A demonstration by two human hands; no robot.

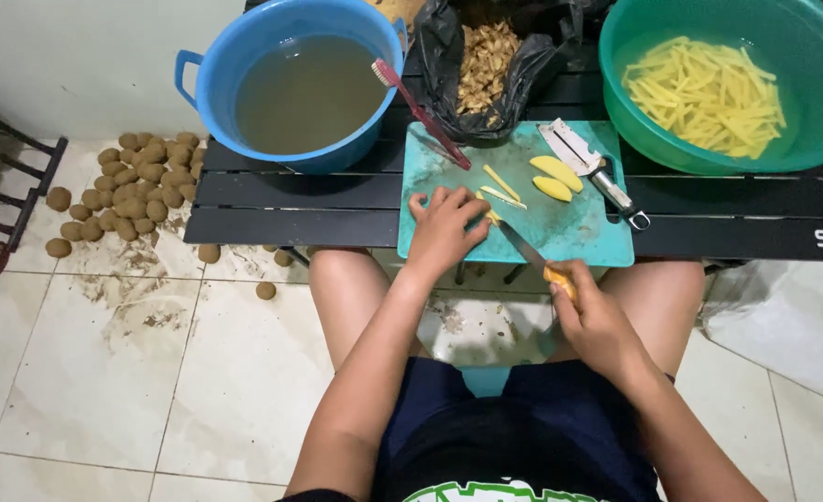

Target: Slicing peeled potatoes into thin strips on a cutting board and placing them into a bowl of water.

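A person seated at a low black slatted bench (290,191), seen from above, slices potato into sticks on a teal cutting board (579,232). The left hand (444,228) presses down, fingers curled together, on a small yellow potato piece (492,216) near the board's left middle. The right hand (590,311) is clamped around the yellow handle of a knife (523,246), whose blade angles up and left so its tip lies just beside the pressed piece.

To cut well, it seems wise to keep the left fingertips tucked back from the blade, hold the piece flat, and bring the edge straight down for even sticks.

The piece lies under the left fingertips, up and left of the right hand. Further on the board are two cut strips (502,186), two potato halves (553,178) and a peeler (588,167). Beyond, a green basin (802,139) holds cut sticks in water, a black bag (448,65) holds peelings, and a blue tub (235,56) holds murky water with a red brush (421,112) across its rim. Unpeeled potatoes (132,186) lie heaped on the tiled floor at left.
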